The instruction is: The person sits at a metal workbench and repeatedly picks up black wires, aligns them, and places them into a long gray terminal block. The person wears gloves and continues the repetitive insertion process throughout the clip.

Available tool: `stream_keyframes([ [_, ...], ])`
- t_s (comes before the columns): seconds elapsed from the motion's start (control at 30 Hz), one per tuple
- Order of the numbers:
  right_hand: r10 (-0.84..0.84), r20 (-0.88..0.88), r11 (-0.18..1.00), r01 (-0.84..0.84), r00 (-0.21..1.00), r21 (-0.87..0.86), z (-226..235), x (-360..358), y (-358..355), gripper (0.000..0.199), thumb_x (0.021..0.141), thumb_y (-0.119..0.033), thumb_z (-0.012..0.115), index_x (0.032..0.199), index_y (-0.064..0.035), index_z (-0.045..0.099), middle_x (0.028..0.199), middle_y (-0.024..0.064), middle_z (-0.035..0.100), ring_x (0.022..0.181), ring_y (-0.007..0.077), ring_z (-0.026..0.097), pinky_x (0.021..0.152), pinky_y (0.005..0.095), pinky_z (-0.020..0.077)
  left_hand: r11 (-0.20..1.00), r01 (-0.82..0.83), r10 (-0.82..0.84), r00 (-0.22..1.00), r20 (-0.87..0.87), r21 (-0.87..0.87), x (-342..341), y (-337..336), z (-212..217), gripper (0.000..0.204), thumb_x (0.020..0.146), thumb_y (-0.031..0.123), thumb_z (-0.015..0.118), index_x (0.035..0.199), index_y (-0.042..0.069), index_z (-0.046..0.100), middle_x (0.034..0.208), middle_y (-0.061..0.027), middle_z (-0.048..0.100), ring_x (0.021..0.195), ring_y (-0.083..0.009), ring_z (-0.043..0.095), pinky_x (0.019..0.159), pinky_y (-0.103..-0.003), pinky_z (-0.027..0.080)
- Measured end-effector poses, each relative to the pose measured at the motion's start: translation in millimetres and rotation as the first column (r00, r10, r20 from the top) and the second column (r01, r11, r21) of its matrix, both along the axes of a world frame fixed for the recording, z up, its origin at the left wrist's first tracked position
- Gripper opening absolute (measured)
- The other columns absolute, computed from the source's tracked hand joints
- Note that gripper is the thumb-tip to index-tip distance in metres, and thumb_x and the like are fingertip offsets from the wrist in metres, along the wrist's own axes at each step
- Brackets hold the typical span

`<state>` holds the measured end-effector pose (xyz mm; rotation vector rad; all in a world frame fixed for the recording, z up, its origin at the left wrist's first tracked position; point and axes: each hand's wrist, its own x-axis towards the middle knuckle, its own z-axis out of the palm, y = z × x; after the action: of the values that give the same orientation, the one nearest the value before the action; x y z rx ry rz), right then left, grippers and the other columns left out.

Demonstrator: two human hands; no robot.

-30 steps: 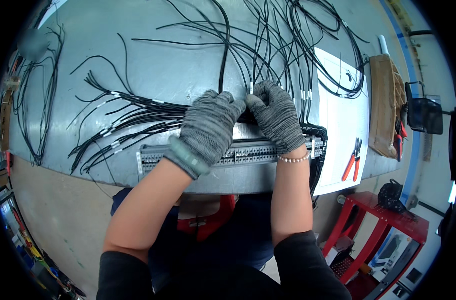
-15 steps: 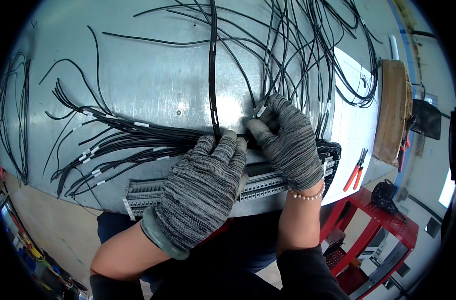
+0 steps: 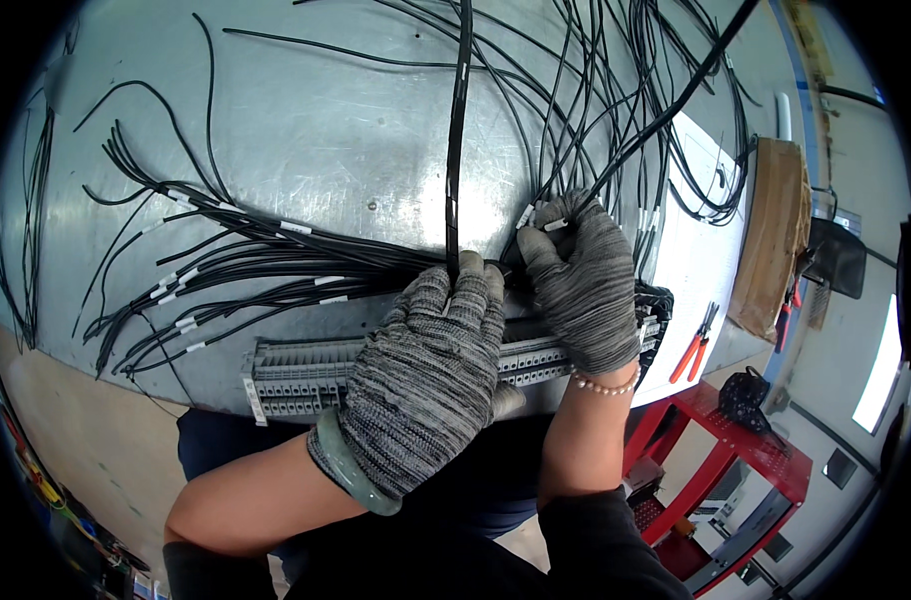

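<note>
My left hand (image 3: 430, 355), in a grey knitted glove, lies over a bundle of black wires (image 3: 305, 250). Its fingers are stretched forward and the thumb sits apart; the palm is hidden. A long black strip with pale marks (image 3: 456, 150) runs up from its fingertips. My right hand (image 3: 585, 285), gloved alike, is closed in a pinch around a black wire (image 3: 665, 112) near its white label, and that wire slants up to the right. Under both hands lies a grey terminal block strip (image 3: 300, 375) with rows of small openings, partly covered.
Loose black wires (image 3: 560, 90) spread over the metal table (image 3: 305, 110) at the far side. To the right are printed paper sheets (image 3: 680, 260), red-handled pliers (image 3: 694, 345) and a cardboard box (image 3: 772, 235). A red cart (image 3: 745, 440) stands beyond the table edge.
The black wire in my right hand now slants up to the right, where it did not show before. The view has shifted a little; both hands remain near the bundle.
</note>
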<state>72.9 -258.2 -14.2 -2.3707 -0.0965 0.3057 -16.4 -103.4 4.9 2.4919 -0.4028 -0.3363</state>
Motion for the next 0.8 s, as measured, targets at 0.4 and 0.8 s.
stream_keyframes([
  [0.4, -0.022, -0.096, 0.996, 0.029, 0.995, 0.081, 11, 12, -5, 0.019, 0.084, -0.017, 0.069, 0.077, -0.0006, 0.062, 0.064, 0.0096, 0.061, 0.06, 0.0173, 0.057, 0.06, 0.0307, 0.0482, 0.998, 0.009, -0.008, 1.0, -0.014, 0.069, -2, -3, 6, 0.093, 0.077, 0.06, 0.061, 0.134, -0.01, 0.039, 0.135, -0.0294, 0.042, 0.127, -0.0408, 0.041, 0.109, -0.048, 0.03],
  [0.8, 0.006, 0.003, 0.998, -0.006, 1.0, -0.063, 5, 15, -9, 0.028, 0.088, -0.024, 0.062, 0.095, 0.0023, 0.059, 0.08, 0.0209, 0.065, 0.076, 0.0351, 0.065, 0.071, 0.0403, 0.0517, 0.993, 0.017, -0.023, 0.998, 0.05, 0.12, 2, -4, 11, 0.091, 0.073, 0.06, 0.066, 0.132, -0.005, 0.044, 0.13, -0.0253, 0.045, 0.123, -0.0383, 0.044, 0.108, -0.049, 0.031],
])
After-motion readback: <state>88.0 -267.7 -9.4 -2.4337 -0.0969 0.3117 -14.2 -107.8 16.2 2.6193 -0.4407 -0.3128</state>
